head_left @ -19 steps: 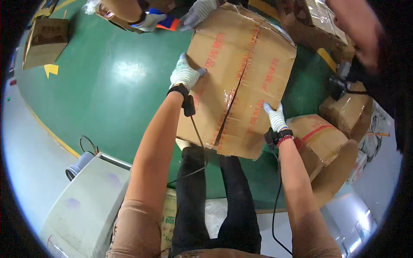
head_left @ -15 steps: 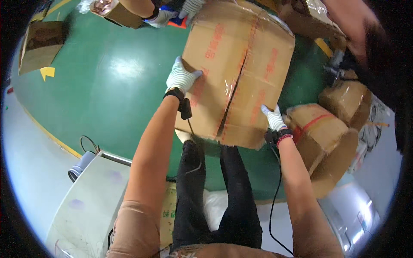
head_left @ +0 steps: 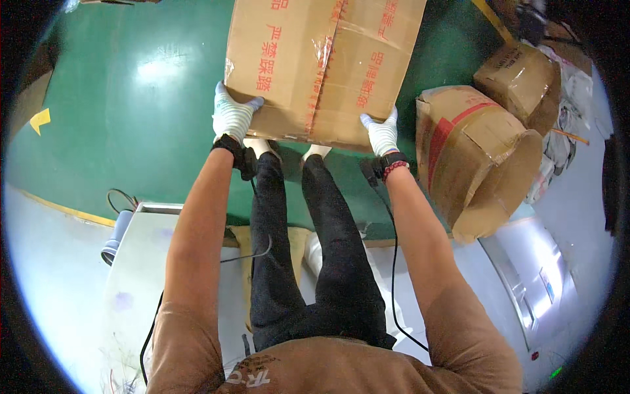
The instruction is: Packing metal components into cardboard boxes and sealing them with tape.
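Note:
A large brown cardboard box (head_left: pixel 315 79) with red printing is gripped between my two gloved hands over the green floor. At its near left corner is my left hand (head_left: pixel 231 117), the thumb lying on the top face and the fingers against the side. On the near right corner, my right hand (head_left: pixel 382 133) grips in the same way, thumb up. A taped seam runs along the middle of the top face, its flaps meeting closely. The far end of the box is cut off by the picture's upper edge, and its underside is hidden.
An open carton (head_left: pixel 485 144) with a red stripe stands to the right, beside a smaller carton (head_left: pixel 525 79) and clear plastic wrapping (head_left: pixel 574 148). At the lower left is a white cabinet (head_left: pixel 141 262). Cables (head_left: pixel 396 262) hang from my wrists. A yellow marker (head_left: pixel 41 121) lies at the far left.
The box and both my hands have swung leftward, and the box is straighter. The dark gap along its seam no longer shows. The co-worker's gloved hands have left the view.

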### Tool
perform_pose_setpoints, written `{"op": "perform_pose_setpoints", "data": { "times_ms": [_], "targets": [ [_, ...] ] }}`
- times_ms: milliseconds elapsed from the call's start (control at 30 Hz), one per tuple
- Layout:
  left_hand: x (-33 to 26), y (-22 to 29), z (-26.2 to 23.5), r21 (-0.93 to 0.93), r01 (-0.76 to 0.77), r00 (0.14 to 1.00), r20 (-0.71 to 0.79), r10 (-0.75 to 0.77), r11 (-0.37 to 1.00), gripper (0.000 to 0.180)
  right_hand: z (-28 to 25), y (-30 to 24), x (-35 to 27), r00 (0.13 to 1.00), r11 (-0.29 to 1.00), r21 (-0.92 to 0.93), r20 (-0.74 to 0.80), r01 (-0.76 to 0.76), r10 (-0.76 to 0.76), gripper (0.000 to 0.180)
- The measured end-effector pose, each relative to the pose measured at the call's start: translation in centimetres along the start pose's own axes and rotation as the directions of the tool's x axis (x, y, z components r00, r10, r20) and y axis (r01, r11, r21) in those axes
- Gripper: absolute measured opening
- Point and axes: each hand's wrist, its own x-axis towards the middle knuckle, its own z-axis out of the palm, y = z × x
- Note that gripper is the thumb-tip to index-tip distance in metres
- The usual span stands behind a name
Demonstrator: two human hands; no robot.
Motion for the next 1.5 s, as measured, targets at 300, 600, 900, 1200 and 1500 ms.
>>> {"op": "perform_pose_setpoints", "data": {
  "times_ms": [300,600,900,1200,1500],
  "targets": [
    [-0.6,1.1,0.4,0.012,-0.004,1.000,-0.013,0.004,1.000,0.099,-0.4,2.4,0.5,0.992,0.991,-0.051,-0.033,-0.122,0.121,0.114],
    [-1.6,-1.8,-0.6,0.041,0.164,0.986,0.019,-0.164,0.986,0.109,1.6,1.8,-1.2,0.918,0.896,0.206,0.038,-0.394,0.395,0.121],
    [-3.3,1.1,-0.8,0.055,0.231,0.972,-0.059,-0.227,0.971,0.099,0.3,-0.7,-1.6,0.865,0.857,0.125,0.018,-0.499,0.501,0.105],
    [-3.8,1.8,-1.4,0.109,0.277,0.961,-0.037,-0.274,0.955,0.105,0.0,0.1,-1.7,0.939,0.935,0.100,0.078,-0.340,0.334,0.088],
    [-3.5,1.7,-1.2,0.105,0.240,0.971,-0.050,-0.236,0.965,0.103,0.6,-0.1,-1.4,0.938,0.938,0.048,-0.024,-0.343,0.345,0.089]
  ]
}}
